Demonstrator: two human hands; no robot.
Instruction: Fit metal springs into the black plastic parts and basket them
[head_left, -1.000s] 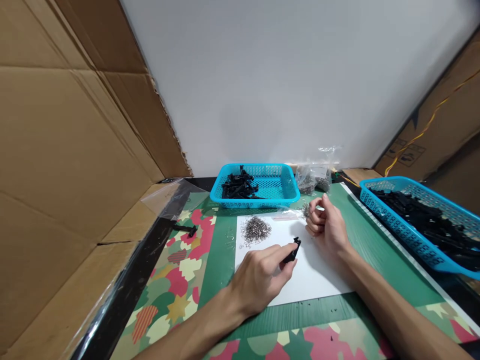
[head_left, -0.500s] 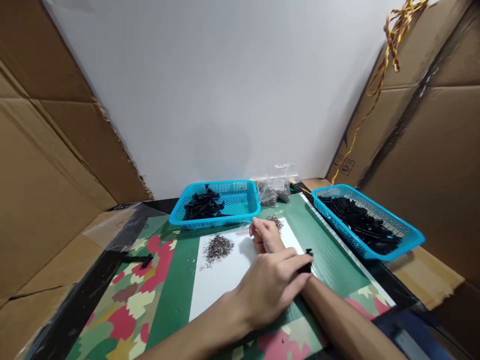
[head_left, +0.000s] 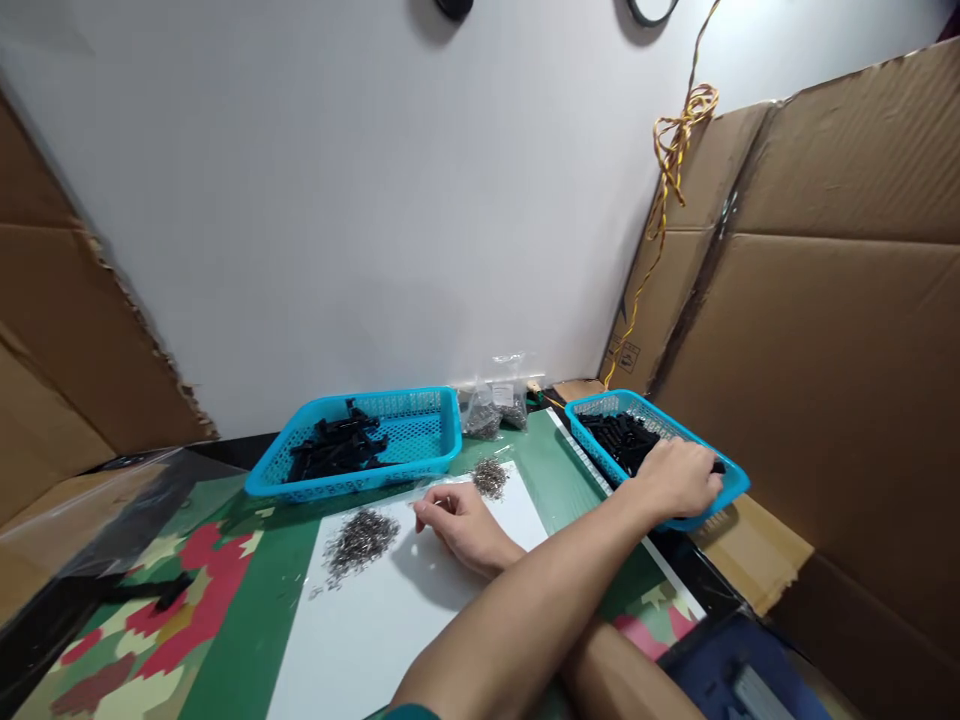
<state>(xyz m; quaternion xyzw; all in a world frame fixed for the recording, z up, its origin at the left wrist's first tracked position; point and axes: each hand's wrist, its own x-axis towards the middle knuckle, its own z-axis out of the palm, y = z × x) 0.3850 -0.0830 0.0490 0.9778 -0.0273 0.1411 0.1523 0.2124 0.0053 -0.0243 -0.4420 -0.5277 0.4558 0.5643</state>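
My left hand (head_left: 681, 478) reaches across over my right forearm to the right blue basket (head_left: 731, 490). Its fingers are closed on a black plastic part (head_left: 718, 467), whose end peeks out beside them; the hand covers the rest. Many similar black parts (head_left: 619, 438) lie in that basket. My right hand (head_left: 463, 525) hovers above the white sheet (head_left: 352, 640), thumb and fingertips drawn together; whatever is in the pinch is too small to make out. It is between a larger pile of tiny metal pieces (head_left: 361, 541) and a smaller coppery pile (head_left: 490, 478).
At the back left stands another blue basket (head_left: 420, 465) with black parts. Clear bags of small metal pieces (head_left: 491, 408) lean by the wall. A single black part (head_left: 171, 590) lies on the patterned mat at left. Cardboard walls (head_left: 825, 300) flank the table; a yellow twisted cord (head_left: 660, 230) hangs right.
My left hand has moved right, from beside my right wrist to the right basket, with the black plastic part. The view has turned right; my right hand stays over the sheet.
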